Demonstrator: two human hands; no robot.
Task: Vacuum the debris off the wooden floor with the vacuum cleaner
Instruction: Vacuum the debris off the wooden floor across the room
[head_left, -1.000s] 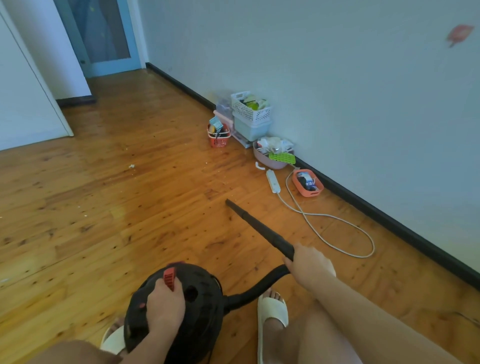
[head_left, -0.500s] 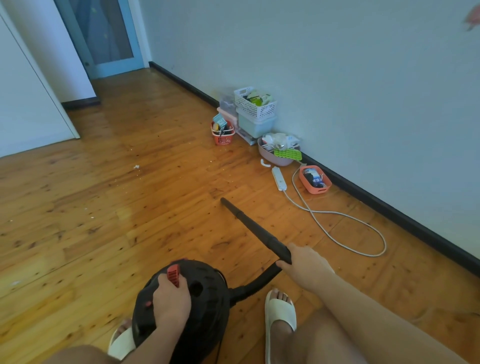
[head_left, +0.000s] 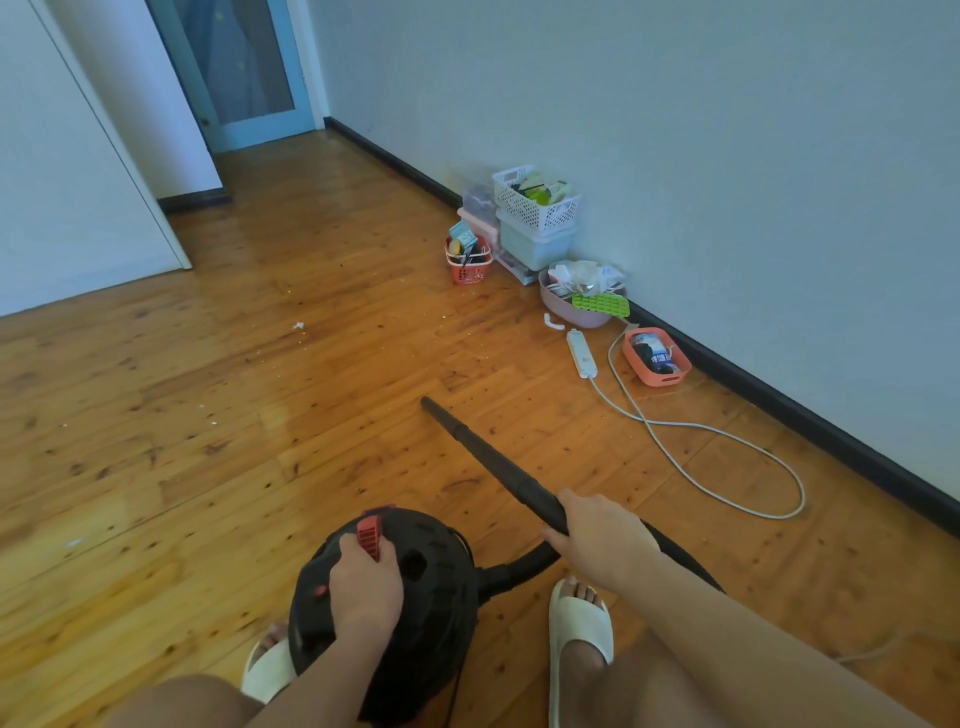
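A round black vacuum cleaner (head_left: 426, 587) hangs low in front of me, between my white slippers. My left hand (head_left: 363, 587) grips the handle on top of it, next to a red latch (head_left: 370, 535). My right hand (head_left: 602, 540) holds the black nozzle tube (head_left: 488, 457) near its rear end. The tube slants forward and left, its tip (head_left: 427, 402) just over the wooden floor (head_left: 208, 467). Small white crumbs (head_left: 298, 326) lie scattered on the boards farther ahead and to the left.
Along the right wall stand white baskets (head_left: 537, 208), a red basket (head_left: 469, 265), a pink bowl (head_left: 571, 309) and an orange tray (head_left: 657, 358). A white power strip (head_left: 582, 353) and its looping cord (head_left: 727, 452) lie on the floor. A blue door (head_left: 244, 67) is at the far end.
The view has shifted a little to the left and forward. The nozzle tip has swung slightly left. Both hands keep their grips.
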